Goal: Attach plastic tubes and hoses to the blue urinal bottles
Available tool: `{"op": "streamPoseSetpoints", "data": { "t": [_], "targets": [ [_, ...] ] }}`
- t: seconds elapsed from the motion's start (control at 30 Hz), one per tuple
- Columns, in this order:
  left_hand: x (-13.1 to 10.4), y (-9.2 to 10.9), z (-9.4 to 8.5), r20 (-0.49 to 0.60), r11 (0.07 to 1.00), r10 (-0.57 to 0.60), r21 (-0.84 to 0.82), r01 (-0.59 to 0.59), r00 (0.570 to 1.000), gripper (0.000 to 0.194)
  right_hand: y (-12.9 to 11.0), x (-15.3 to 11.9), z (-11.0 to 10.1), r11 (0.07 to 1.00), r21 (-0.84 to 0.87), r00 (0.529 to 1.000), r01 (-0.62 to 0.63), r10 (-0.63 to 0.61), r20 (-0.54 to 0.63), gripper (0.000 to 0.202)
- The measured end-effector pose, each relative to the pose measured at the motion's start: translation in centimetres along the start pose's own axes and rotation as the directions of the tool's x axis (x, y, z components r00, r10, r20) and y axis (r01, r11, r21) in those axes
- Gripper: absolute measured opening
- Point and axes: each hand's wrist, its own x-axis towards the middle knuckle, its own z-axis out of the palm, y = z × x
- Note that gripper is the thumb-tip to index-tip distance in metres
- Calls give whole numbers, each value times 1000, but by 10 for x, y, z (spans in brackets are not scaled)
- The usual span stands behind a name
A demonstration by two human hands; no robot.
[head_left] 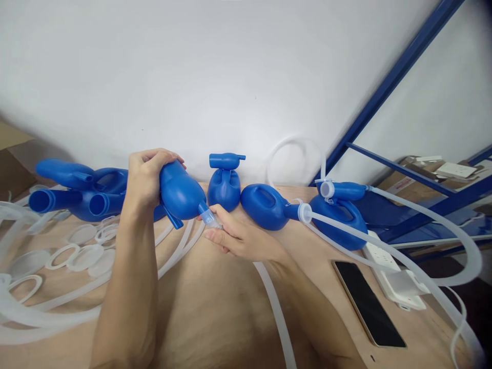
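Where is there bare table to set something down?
There's bare table between the right forearm and phone; apparently also between the left forearm and the foreground tube. The left is crowded with translucent discs and tubing; blue bottles line the back.

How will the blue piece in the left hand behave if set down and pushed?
The blue piece may roll, given its rounded body. Perhaps slippery: its surface looks smooth and glossy. Probably stiff: no dent shows near the left hand.

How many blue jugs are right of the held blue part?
3: the left jug behind the right hand, the right jug by the power strip, the middle jug between them.
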Motion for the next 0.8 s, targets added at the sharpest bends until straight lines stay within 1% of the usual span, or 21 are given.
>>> {"op": "streamPoseSetpoints", "data": {
  "t": [0.07,0.2,0.37,0.47,0.6,0.8],
  "targets": [
    [1,-1,0,-4,1000,0,-1,0,1000,16,1,1,0,1000,19,1000,-3,3,1,26],
    [2,-3,2,-37,999,34,-18,-35,999,16,4,2,1,999,53,1000,4,-5,16,28],
    [4,-4,3,-34,999,35,-14,-35,999,16,6,3,1,996,80,999,33,-35,25,31],
    [4,-6,2,-38,999,46,-9,-47,998,16,8,4,2,991,114,997,68,-72,29,38],
    [6,-8,1,-39,997,64,-44,-65,997,16,14,7,4,973,209,994,96,-106,37,46],
    [7,-9,1,-38,996,75,-52,-77,996,16,20,9,5,963,245,990,111,-128,54,46]
  ]
}}
